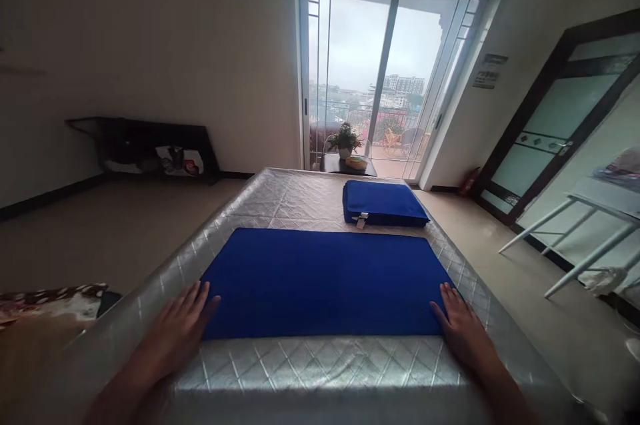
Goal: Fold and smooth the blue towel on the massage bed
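Note:
A flat blue cloth panel (pixel 325 281) lies spread on the silvery quilted table cover (pixel 320 365) in front of me. At its left edge rests my left hand (pixel 183 318), fingers stretched out and touching the side of the cloth. My right hand (pixel 457 318) lies flat at the opposite edge, with its thumb and fingertips on the blue fabric. Neither hand grips anything. Just beyond the panel sits a thick folded stack of blue cloth (pixel 385 201), with a small white tag (pixel 361 219) showing at its front left corner.
Behind the far end, a potted plant (pixel 345 140) stands on a small dark table (pixel 333 165) before the sliding glass door (pixel 350 45). A black rack (pixel 210 151) is by the left wall. White-legged furniture (pixel 580 238) stands at right, near a dark-framed door (pixel 555 125).

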`<state>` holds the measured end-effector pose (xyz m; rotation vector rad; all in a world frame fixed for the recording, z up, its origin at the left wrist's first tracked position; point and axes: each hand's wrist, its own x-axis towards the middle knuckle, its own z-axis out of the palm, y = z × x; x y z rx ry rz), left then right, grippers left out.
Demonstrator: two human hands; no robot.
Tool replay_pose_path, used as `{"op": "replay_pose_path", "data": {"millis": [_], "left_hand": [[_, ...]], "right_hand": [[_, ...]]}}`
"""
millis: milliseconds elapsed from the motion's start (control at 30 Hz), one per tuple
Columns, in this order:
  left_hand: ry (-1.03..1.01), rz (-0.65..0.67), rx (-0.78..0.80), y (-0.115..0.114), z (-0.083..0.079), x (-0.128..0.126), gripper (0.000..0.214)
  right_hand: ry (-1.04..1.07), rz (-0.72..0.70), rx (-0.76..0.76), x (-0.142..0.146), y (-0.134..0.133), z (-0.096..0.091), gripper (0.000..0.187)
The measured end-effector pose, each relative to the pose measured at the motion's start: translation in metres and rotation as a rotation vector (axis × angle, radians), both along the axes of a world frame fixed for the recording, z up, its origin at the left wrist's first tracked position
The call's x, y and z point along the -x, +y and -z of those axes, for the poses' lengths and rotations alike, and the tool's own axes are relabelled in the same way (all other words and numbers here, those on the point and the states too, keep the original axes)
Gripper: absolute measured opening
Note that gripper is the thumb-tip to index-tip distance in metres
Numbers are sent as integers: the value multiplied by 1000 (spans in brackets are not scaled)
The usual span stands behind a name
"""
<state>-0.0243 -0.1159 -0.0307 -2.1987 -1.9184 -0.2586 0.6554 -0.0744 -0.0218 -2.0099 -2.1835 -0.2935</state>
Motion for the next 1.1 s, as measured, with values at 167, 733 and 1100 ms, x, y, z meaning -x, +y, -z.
{"op": "replay_pose_path", "data": {"millis": [167,733,1100], "left_hand": [[-141,-61,125,16,-29,-93,75],[-159,86,289,52,-43,-152,85],[-119,-227,117,48,-14,-23,91]], "right_hand": [[-12,-68,-40,-4,1,6,67],[29,52,38,5,-1,-3,75],[12,20,133,-2,4,-16,70]]}}
